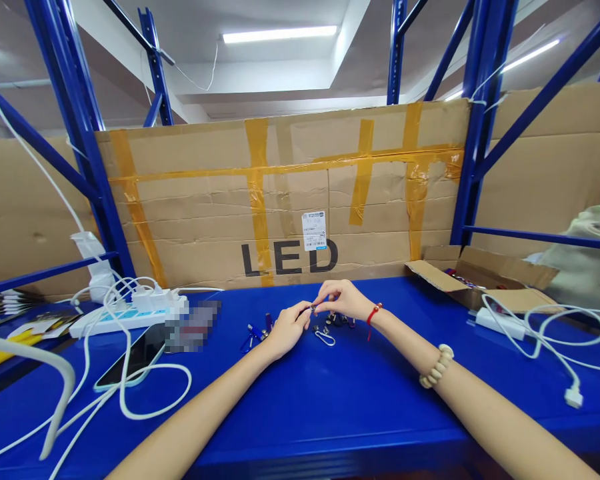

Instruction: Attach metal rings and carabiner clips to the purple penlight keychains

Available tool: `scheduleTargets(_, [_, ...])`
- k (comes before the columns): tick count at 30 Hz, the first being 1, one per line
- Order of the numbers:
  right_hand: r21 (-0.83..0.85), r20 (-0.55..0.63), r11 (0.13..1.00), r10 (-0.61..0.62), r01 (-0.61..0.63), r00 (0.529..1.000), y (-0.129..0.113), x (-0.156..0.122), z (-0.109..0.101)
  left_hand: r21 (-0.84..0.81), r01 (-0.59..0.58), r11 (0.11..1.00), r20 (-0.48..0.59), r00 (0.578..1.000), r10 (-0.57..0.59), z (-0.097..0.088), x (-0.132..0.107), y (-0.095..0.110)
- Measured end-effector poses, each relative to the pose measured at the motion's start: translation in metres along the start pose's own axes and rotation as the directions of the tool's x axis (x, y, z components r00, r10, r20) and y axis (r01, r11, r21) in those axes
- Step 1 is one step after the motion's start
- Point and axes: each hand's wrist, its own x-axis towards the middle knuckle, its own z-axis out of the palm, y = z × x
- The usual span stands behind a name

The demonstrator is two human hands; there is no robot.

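Note:
My left hand [287, 332] and my right hand [344, 299] meet over the middle of the blue table, fingertips pinched together. Between them is a small dark piece [313, 307], mostly covered by the fingers, so its kind does not show. Just below the fingers a silver carabiner-like clip [325, 338] lies on the surface. Several small dark and metallic parts [336, 320] sit under my right hand, partly hidden by it. Beside my left hand, on its left, are several small blue and purple pieces [255, 332], some with ring-like shapes.
A power strip [130, 313] with tangled white cables and a phone [135, 357] lie on the left. An open cardboard box [480, 275] and a white adapter with its cable [503, 323] are at right. A tall cardboard sheet [210, 220] closes off the back.

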Motion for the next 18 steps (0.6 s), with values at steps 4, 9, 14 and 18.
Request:
scheduleTargets(4, [0.028, 0.061, 1.000, 0.006, -0.008, 0.998, -0.0002, 0.0005, -0.0035, 0.014, -0.014, 1.000, 0.023, 1.000, 0.014, 0.0009, -0.0010, -0.0020])
scheduleTargets(9, [-0.041, 0.067, 0.999, 0.019, -0.016, 0.998, -0.0003, 0.0000, -0.0014, 0.072, 0.011, 0.997, 0.036, 0.999, -0.014, 0.0010, -0.0029, -0.0052])
scheduleTargets(14, [0.032, 0.095, 0.995, 0.096, -0.099, 0.991, -0.0061, -0.0014, 0.0017, 0.206, 0.005, 0.979, 0.029, 1.000, -0.011, 0.0004, -0.0054, -0.0030])
scheduleTargets(18, [0.153, 0.137, 0.964, 0.199, -0.219, 0.970, -0.0077, -0.0021, 0.0025, 0.288, -0.045, 0.956, 0.017, 0.999, 0.042, 0.0005, -0.0077, -0.0005])
